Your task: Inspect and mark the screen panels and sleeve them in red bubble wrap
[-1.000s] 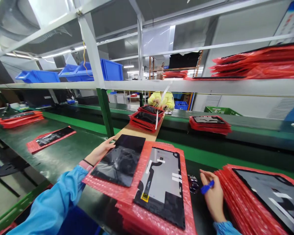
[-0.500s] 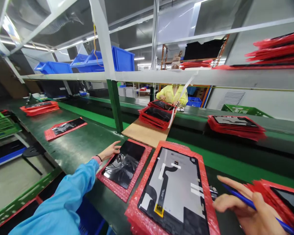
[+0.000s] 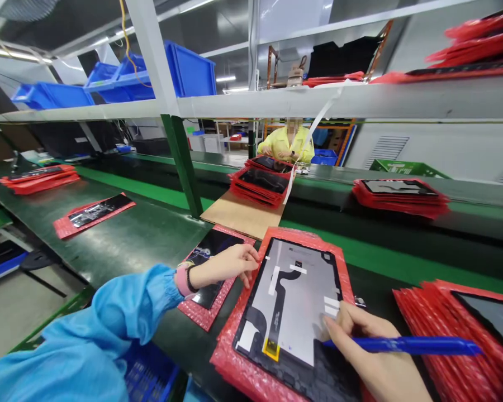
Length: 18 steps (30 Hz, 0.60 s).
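In front of me a tablet screen panel (image 3: 302, 312), its grey back upward with black flex cable, white tape strips and a yellow tape piece, lies on a stack of red bubble-wrap sleeves (image 3: 230, 340). My left hand (image 3: 235, 265) reaches over the panel's left edge, fingers loosely bent and apart, holding nothing; I cannot tell if they touch the sleeve. A blue pen (image 3: 419, 345) is held in my right hand (image 3: 369, 340), whose thumb and index finger are at the panel's right side by the white strips. Partly under my left arm lies another dark screen (image 3: 218, 243) on a pink-red sleeve.
A stack of red-sleeved panels (image 3: 436, 335) stands at the right, others (image 3: 260, 187) on a cardboard sheet (image 3: 238, 216) ahead and across the belt (image 3: 398, 195). A green post (image 3: 182, 167) carries a shelf with blue bins (image 3: 190, 70). A person in yellow (image 3: 287, 144) works opposite.
My left hand has moved right, from the dark screen to the grey panel's left edge. My right hand, with the pen, has come left onto the panel. The view has shifted slightly.
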Tool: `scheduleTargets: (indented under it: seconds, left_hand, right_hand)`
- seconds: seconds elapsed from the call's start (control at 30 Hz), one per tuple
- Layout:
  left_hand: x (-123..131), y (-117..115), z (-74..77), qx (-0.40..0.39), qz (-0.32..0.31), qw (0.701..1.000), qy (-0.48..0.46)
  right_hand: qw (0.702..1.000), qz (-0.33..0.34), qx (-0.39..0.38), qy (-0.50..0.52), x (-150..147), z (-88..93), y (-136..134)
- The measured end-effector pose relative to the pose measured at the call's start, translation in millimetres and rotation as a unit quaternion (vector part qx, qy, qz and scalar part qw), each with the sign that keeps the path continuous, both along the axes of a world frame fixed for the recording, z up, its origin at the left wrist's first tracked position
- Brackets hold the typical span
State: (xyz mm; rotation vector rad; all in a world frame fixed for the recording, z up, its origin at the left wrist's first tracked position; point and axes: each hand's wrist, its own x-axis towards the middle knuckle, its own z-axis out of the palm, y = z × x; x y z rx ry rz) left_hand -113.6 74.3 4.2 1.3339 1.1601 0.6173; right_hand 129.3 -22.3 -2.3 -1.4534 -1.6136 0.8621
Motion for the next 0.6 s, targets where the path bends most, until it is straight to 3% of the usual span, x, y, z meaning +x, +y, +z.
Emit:
scheduleTargets:
  seconds: [0.2,0.43,0.6]
  left_hand:
    - [-0.6,5.1,5.3,-0.089,-0.005,0.995,-0.033]
    - [1.3,5.4,13.3,-0.116,-0.018,0.992,-0.052]
    - [6.8,9.4,16.8,-0.091,0.009,0.996,-0.015]
  right_hand:
    - [1.0,0.017,0.005,-0.023,-0.2,-2.0,0.5]
    - [0.999,0.029,0.004,-0.023,7.2,-9.1,4.7]
    - [0.998,0.041,-0.022,0.045,15.5,-14.6,8.1]
